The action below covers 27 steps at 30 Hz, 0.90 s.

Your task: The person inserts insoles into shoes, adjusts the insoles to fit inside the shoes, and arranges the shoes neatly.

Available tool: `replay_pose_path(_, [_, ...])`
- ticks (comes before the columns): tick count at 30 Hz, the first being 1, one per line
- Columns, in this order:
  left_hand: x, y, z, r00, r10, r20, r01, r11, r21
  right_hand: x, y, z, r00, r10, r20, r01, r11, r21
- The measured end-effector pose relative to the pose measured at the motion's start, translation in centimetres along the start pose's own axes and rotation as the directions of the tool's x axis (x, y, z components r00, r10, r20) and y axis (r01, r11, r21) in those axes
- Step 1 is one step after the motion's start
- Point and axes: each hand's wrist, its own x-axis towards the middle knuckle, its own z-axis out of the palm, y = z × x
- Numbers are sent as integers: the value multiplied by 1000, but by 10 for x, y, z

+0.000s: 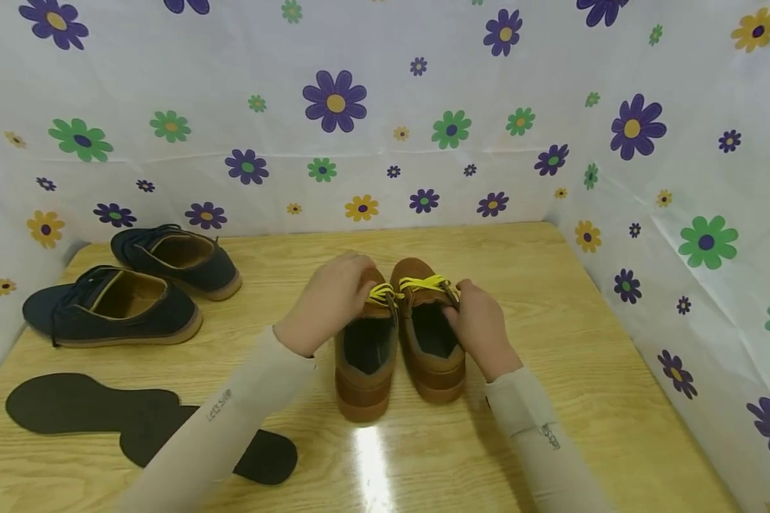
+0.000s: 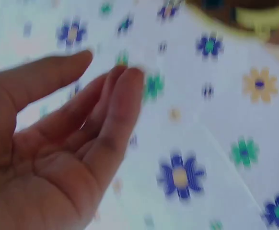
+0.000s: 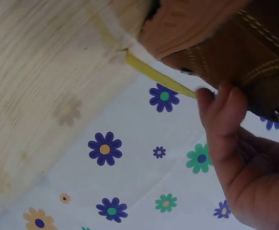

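Two brown shoes with yellow laces (image 1: 423, 283) stand side by side on the wooden table, toes toward the back cloth. Beside the front of the left brown shoe (image 1: 362, 388) is my left hand (image 1: 330, 296). The left wrist view shows this hand (image 2: 72, 139) with loosely bent fingers, its thumb apart and nothing between them. My right hand (image 1: 484, 324) grips the right brown shoe (image 1: 436, 381) at the side of its opening, thumb toward the inside. Up close in the right wrist view, its bent fingers (image 3: 228, 112) meet the brown upper (image 3: 216, 67) near a hanging yellow lace (image 3: 161, 76).
Two dark navy shoes, one nearer (image 1: 115, 324) and one farther (image 1: 205, 274), stand at the back left. Two black insoles (image 1: 90, 406) lie overlapping at the front left, partly behind my left sleeve (image 1: 231, 399). Flower-patterned cloth (image 1: 359, 43) borders the table (image 1: 552, 442) behind and at the sides.
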Motion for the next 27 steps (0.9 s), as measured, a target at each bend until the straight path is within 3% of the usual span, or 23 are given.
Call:
replay_pose_path(4, [-13, -16, -21, 988, -150, 36, 153, 983, -97, 5, -1, -4, 993, 61, 103, -62, 998, 9])
replay_pose_path(8, [-25, -28, -28, 972, -233, 40, 237, 957, -170, 9, -1, -8, 986, 61, 156, -67, 997, 32])
replay_pose_path(17, [-35, -42, -15, 948, -299, 111, 316, 929, -194, 10, 3, -12, 985, 66, 160, -81, 992, 91])
replay_pose_path(27, [-31, -50, -5, 942, -308, 131, 329, 923, -198, 14, 22, -17, 989, 87, 119, -96, 993, 71])
